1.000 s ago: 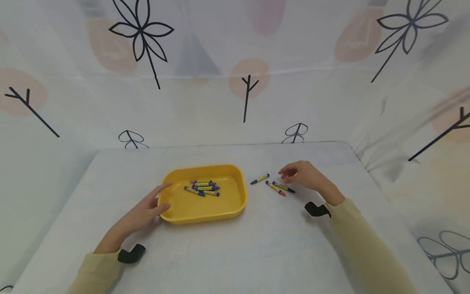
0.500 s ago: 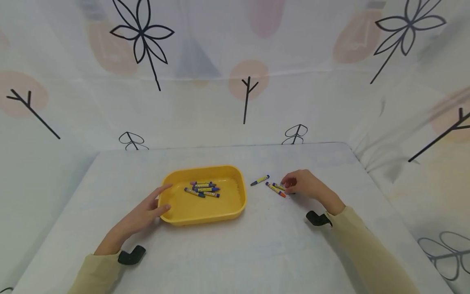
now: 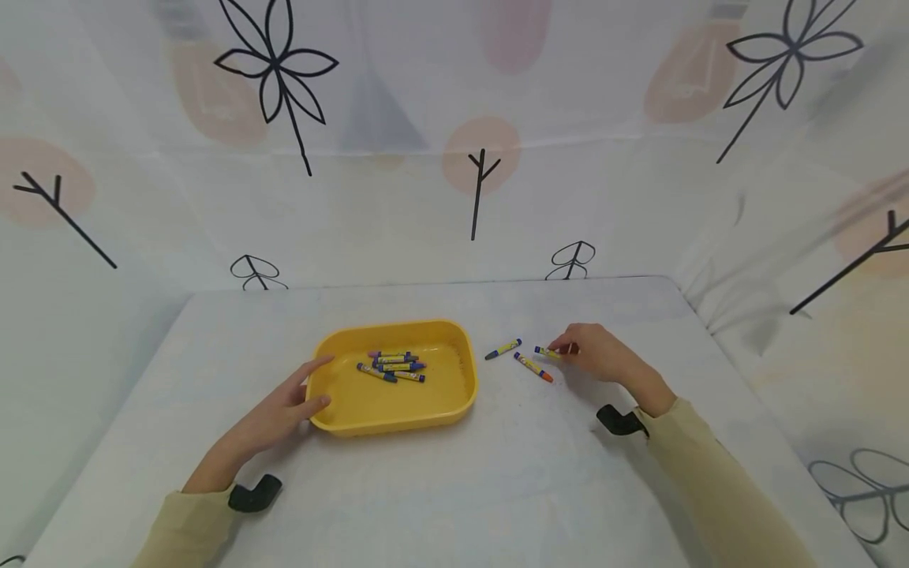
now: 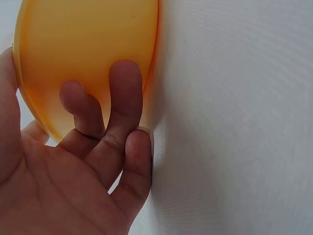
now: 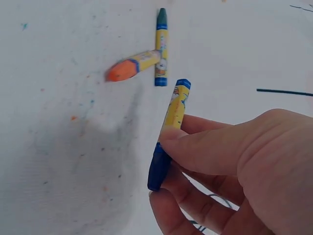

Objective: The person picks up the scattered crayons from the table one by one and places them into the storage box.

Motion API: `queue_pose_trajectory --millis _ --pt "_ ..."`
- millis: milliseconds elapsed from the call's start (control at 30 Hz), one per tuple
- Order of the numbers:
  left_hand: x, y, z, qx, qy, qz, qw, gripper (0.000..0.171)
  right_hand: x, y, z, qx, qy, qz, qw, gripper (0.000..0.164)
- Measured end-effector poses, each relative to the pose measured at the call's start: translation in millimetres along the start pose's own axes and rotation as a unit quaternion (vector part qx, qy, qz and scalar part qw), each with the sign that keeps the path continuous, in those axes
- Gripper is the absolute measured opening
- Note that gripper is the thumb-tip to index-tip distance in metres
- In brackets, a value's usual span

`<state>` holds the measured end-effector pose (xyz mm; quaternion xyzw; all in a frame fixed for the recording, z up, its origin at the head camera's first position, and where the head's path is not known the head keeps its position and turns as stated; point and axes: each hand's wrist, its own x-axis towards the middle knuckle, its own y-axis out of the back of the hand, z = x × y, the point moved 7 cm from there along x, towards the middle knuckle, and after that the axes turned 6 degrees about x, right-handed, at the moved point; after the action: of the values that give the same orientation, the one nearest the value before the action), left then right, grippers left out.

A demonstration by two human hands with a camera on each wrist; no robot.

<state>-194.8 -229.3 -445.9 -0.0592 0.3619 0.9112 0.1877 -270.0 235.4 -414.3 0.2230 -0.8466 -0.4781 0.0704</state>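
My right hand (image 3: 600, 353) pinches a dark blue crayon (image 5: 174, 111) with a yellow wrapper between thumb and fingers, lifted just off the table. Close by on the table lie an orange crayon (image 5: 128, 69) and a dark green crayon (image 5: 161, 39). A yellow tray (image 3: 398, 410) stands left of them, with several crayons (image 3: 399, 366) lying loosely in its middle. My left hand (image 3: 277, 406) holds the tray's left end. Its thumb is over the rim, and in the left wrist view its other fingers bend against the tray's outer wall (image 4: 88, 39).
A white cloth covers the table (image 3: 454, 497), marked with small coloured specks near the crayons. Behind it hangs a patterned white cloth (image 3: 398, 213), which also rises at both sides. A black wrist device (image 3: 256, 494) sits at the left cuff, another black device (image 3: 620, 420) at the right.
My right hand came down to the dark blue crayon beside the orange one, pinched it and raised it slightly away. The left hand and the tray have stayed in place.
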Motion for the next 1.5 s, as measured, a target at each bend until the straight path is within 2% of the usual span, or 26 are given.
queue_pose_trajectory --millis 133,367,733,933,1300,1500 --pt "-0.2 -0.5 0.1 -0.004 0.001 -0.002 1.0 0.068 0.8 5.8 -8.5 0.002 0.013 0.008 1.0 0.025" --pt "-0.3 -0.8 0.1 -0.007 0.003 -0.004 1.0 0.069 6.4 15.1 -35.2 0.037 0.069 0.033 0.996 0.025" --pt "0.5 0.3 -0.6 0.005 0.004 0.0 1.0 0.068 34.4 11.1 -81.4 0.104 0.093 0.026 0.99 0.023" --pt "0.4 0.4 -0.7 -0.001 -0.003 -0.001 1.0 0.067 60.9 -0.8 -106.8 0.123 0.114 0.018 0.986 0.024" --pt "1.2 -1.3 -0.9 -0.011 -0.009 -0.002 0.9999 0.067 106.6 -31.2 -160.0 0.163 0.136 -0.022 0.977 0.026" --pt "0.2 -0.8 2.2 -0.015 -0.013 -0.005 0.9998 0.066 124.5 -43.3 -178.2 0.172 0.141 -0.011 0.975 0.025"
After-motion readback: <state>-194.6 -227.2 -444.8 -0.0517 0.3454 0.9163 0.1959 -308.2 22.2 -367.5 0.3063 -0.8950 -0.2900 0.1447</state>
